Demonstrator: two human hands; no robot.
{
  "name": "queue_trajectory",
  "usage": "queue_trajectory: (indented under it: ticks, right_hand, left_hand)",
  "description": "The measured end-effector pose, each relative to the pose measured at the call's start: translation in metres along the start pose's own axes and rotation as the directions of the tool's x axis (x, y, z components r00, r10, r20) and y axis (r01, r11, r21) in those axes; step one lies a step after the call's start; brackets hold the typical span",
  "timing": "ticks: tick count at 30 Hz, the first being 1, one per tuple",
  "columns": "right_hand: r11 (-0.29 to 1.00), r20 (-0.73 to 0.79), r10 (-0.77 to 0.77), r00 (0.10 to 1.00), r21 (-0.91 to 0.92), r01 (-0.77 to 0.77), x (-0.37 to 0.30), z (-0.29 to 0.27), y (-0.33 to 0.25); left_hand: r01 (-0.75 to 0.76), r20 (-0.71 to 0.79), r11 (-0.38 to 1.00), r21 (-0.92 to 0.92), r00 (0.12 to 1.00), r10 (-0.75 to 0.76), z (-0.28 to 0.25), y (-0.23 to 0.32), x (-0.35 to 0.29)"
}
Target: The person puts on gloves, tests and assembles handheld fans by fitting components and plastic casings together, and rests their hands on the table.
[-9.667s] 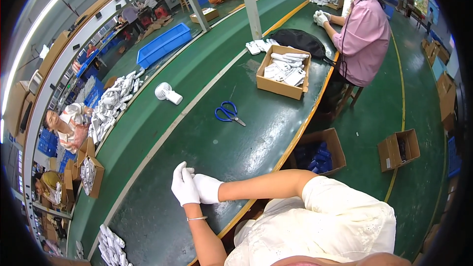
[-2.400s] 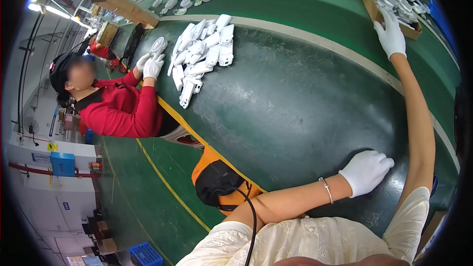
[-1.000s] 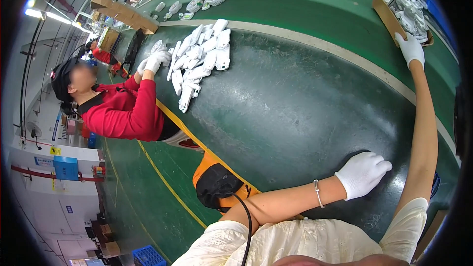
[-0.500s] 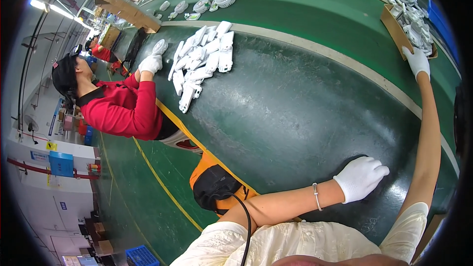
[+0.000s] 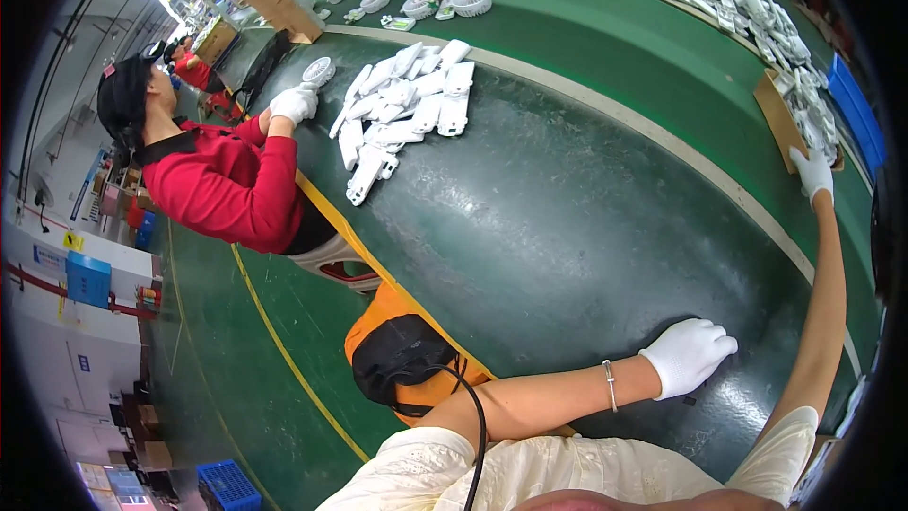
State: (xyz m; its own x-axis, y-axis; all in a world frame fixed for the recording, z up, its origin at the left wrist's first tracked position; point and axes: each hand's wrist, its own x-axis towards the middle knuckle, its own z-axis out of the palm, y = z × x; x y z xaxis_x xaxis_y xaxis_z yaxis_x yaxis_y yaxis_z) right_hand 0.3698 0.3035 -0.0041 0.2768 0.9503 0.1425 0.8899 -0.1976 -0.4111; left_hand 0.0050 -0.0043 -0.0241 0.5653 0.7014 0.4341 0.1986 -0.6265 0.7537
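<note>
My left hand (image 5: 689,357), in a white glove, rests on the dark green worktable (image 5: 567,218) with its fingers curled in. Whatever it may hold is hidden. With the arm stretched far out to the right, my white-gloved right hand (image 5: 813,175) grips the near end of an open cardboard box (image 5: 777,123). White plastic parts (image 5: 804,114) fill that box. Toward the left of the table lies a heap of white plastic casings (image 5: 407,99), well away from both hands.
A co-worker in a red top (image 5: 222,185) sits at left, holding a small white fan (image 5: 319,71). More fan heads (image 5: 470,2) lie on the green belt (image 5: 567,19). A long pile of white parts (image 5: 728,0) and a blue bin (image 5: 856,114) stand beyond. An orange-and-black bag (image 5: 402,360) hangs at the table edge.
The view has turned a little, so the box and my right hand appear lower in the picture. My right hand stays at the box end. My left hand stays resting on the table.
</note>
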Motion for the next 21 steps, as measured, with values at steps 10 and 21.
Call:
queue_trajectory:
  ticks: [10,21]
  right_hand:
    - [0.996,0.048,0.037,0.998,0.081,-0.041,-0.057,-0.021,0.002]
    - [0.995,-0.067,-0.095,0.993,-0.035,0.092,-0.169,-0.059,-0.001]
  left_hand:
    - [0.026,0.022,0.997,0.078,0.999,-0.028,-0.001,0.0,-0.006]
    - [0.035,0.064,0.994,0.1,0.997,-0.041,-0.002,0.001,-0.007]
